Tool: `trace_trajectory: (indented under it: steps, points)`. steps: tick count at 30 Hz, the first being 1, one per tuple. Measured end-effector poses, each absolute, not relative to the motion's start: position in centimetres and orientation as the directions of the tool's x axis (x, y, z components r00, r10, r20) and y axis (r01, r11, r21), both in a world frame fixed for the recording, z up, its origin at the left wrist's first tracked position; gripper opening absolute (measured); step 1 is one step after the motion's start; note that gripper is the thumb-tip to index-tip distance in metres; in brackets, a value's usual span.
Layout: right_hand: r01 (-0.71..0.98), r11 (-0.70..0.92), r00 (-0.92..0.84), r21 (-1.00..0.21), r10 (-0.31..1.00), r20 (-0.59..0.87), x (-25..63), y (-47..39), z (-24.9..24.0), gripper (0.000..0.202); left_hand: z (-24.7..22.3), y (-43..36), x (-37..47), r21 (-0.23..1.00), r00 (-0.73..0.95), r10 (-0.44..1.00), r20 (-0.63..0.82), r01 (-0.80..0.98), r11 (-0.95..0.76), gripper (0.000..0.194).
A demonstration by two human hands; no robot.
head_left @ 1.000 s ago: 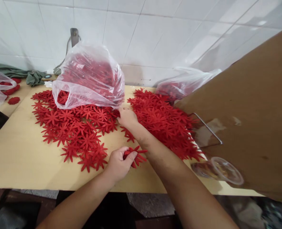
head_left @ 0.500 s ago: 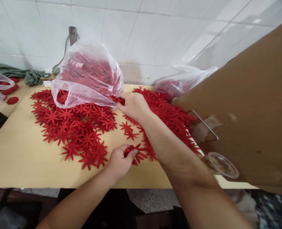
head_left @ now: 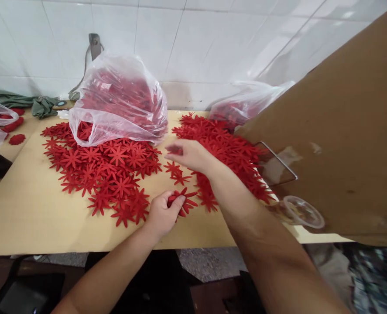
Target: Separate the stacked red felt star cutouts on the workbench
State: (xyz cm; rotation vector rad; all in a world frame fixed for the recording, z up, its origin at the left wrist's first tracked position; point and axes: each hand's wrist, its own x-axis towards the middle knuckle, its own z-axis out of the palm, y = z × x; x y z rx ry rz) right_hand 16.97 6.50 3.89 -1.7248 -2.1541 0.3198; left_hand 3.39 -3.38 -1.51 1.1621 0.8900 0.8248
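My left hand [head_left: 165, 211] pinches a small stack of red flower-shaped cutouts [head_left: 187, 203] between thumb and fingers, just above the table near its front edge. Higher up, my right hand [head_left: 191, 155] is curled loosely, with a bit of red cutout [head_left: 176, 150] showing between thumb and fingers; how many pieces it has is hidden. Under that hand, a few loose flower cutouts [head_left: 176, 172] lie on the table. A wide pile of cutouts [head_left: 104, 168] spreads to the left, and another pile [head_left: 226, 150] lies behind my right forearm.
A clear plastic bag [head_left: 121, 96] full of red pieces rests on the left pile. A second bag [head_left: 245, 102] stands at the back right. A large cardboard sheet [head_left: 350, 144] leans at the right, with a clear plastic tub [head_left: 303, 211] beside it. White tiles [head_left: 167, 39] form the wall.
My right hand has drawn away from the bag's lower right corner, slightly right and down, its fingers looser. My left hand keeps its stack, almost unmoved. The view has shifted slightly.
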Motion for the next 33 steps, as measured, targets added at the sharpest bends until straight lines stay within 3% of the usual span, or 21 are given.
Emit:
trace_trajectory:
  steps: [3, 6, 8, 10, 12, 14, 16, 19, 28, 33]
  points:
    - [0.978, 0.149, -0.151, -0.146, 0.989, -0.005, 19.0, 4.5, 0.9, 0.031, -1.7, -3.4, 3.7, 0.973, 0.483, 0.862, -0.153, -0.078, 0.216, 0.027]
    - [0.995, 0.094, -0.094, -0.037, 0.996, -0.006, 19.7, 3.5, -0.8, 0.028, -1.8, -3.2, 3.9, 0.968, 0.477, 0.863, -0.168, -0.086, 0.236, 0.025]
    - [0.992, 0.046, -0.034, -0.116, 0.994, 0.106, 19.8, 2.8, -0.8, 0.029, -1.8, -3.0, 3.8, 0.962, 0.438, 0.879, -0.188, -0.098, 0.254, 0.024]
    - [0.928, 0.033, 0.051, -0.371, 0.976, 0.214, 19.5, 1.6, -0.1, 0.033, -1.7, -2.7, 3.7, 0.956, 0.383, 0.903, -0.195, -0.133, 0.263, 0.024]
    - [0.692, 0.083, 0.081, -0.717, 0.978, 0.191, 18.8, -0.2, 0.6, 0.043, -1.6, -2.5, 3.5, 0.95, 0.342, 0.919, -0.197, -0.165, 0.265, 0.025]
    - [0.373, 0.096, -0.044, -0.923, 0.995, 0.085, 17.9, -2.1, 1.0, 0.052, -1.6, -2.4, 3.5, 0.944, 0.313, 0.926, -0.211, -0.181, 0.277, 0.026]
    - [0.231, 0.044, -0.115, -0.972, 0.993, 0.018, 16.9, -3.5, 1.0, 0.048, -1.7, -2.3, 3.6, 0.934, 0.302, 0.925, -0.229, -0.2, 0.297, 0.028]
    - [0.175, -0.014, -0.078, -0.985, 0.997, -0.028, 16.0, -4.2, 0.4, 0.036, -2.1, -2.3, 3.8, 0.929, 0.308, 0.93, -0.201, -0.242, 0.281, 0.027]
    - [0.05, 0.009, 0.039, -0.999, 0.999, 0.011, 16.3, -3.8, -0.4, 0.027, -1.4, -2.6, 3.3, 0.986, 0.436, 0.894, -0.105, -0.074, 0.152, 0.033]
    - [-0.112, 0.067, 0.33, -0.991, 0.944, 0.026, 17.1, -3.8, -1.3, 0.022, -1.5, -2.6, 3.7, 0.982, 0.478, 0.868, -0.134, -0.054, 0.181, 0.023]
